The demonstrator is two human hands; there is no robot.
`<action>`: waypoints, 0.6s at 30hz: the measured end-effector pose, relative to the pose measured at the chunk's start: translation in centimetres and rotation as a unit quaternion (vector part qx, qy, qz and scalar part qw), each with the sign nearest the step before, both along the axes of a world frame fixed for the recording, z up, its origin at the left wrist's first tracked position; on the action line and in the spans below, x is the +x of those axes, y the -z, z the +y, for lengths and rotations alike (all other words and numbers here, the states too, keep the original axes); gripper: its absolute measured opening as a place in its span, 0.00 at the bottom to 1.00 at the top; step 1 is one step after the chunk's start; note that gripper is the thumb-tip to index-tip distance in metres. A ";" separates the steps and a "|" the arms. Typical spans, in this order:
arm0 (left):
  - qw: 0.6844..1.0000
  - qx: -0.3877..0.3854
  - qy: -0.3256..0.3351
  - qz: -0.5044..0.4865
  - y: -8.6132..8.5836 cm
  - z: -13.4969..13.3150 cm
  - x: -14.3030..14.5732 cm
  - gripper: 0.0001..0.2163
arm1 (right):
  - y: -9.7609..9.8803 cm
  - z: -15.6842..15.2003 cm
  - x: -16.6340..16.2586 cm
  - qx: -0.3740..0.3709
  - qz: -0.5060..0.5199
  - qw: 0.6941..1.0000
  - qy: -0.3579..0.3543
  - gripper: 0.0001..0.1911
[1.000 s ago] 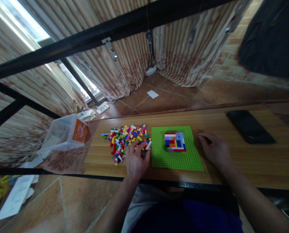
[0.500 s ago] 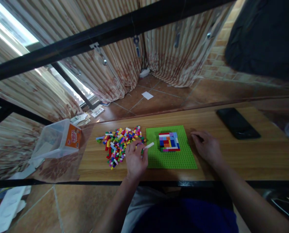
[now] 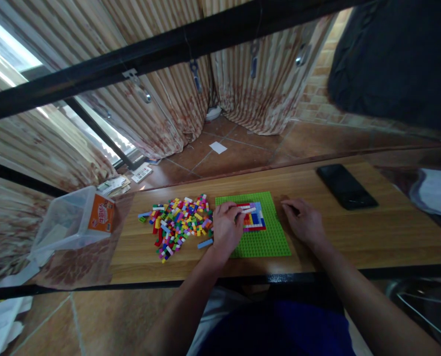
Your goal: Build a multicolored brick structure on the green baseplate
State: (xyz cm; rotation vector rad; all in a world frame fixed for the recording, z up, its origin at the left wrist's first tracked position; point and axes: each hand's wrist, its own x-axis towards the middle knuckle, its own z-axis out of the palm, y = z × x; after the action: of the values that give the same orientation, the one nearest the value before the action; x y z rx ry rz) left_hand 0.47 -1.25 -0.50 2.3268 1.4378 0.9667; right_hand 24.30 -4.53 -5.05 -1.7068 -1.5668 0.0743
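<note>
A green baseplate point(image 3: 267, 242) lies on the wooden table point(image 3: 354, 237), with a small multicoloured block of bricks point(image 3: 255, 220) built near its middle. My left hand point(image 3: 226, 228) is over the plate's left part, pinching a long white brick point(image 3: 248, 210) whose tip is above the built block. My right hand point(image 3: 304, 222) rests on the table, its fingers curled and touching the plate's right edge. A pile of several loose coloured bricks point(image 3: 176, 222) lies left of the plate. A single light blue brick point(image 3: 204, 243) lies apart from the pile.
A black phone point(image 3: 345, 186) lies on the table at the right. A clear plastic tub point(image 3: 70, 222) with an orange label sits off the table's left end. A black metal bar point(image 3: 150, 52) crosses overhead. Striped curtains and tiled floor lie beyond.
My left hand lifted a white brick from the pile and carried it right, over the baseplate to the built block. My right hand stayed at the plate's right edge.
</note>
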 end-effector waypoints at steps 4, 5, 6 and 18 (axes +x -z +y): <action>1.000 -0.004 -0.011 0.003 -0.1 -0.2 0.0 0.02 | 0.0 0.0 0.0 0.004 0.000 1.000 -0.002 0.12; 1.000 -0.003 -0.015 0.005 -0.2 -0.3 0.0 0.01 | 0.0 0.0 0.0 0.004 0.000 1.000 -0.003 0.12; 1.000 -0.003 -0.018 0.007 -0.3 -0.5 0.0 0.01 | 0.0 0.0 0.0 0.005 0.000 1.000 -0.004 0.12; 0.999 -0.017 -0.012 0.029 -0.8 -2.3 2.0 0.05 | 0.0 0.0 0.0 0.006 0.003 1.000 -0.004 0.12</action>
State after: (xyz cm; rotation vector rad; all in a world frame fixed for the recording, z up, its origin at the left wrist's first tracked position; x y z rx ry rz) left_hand 2.50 -3.54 0.30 2.3364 1.4945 0.8799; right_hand 24.28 -4.56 -5.02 -1.6906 -1.5674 0.0739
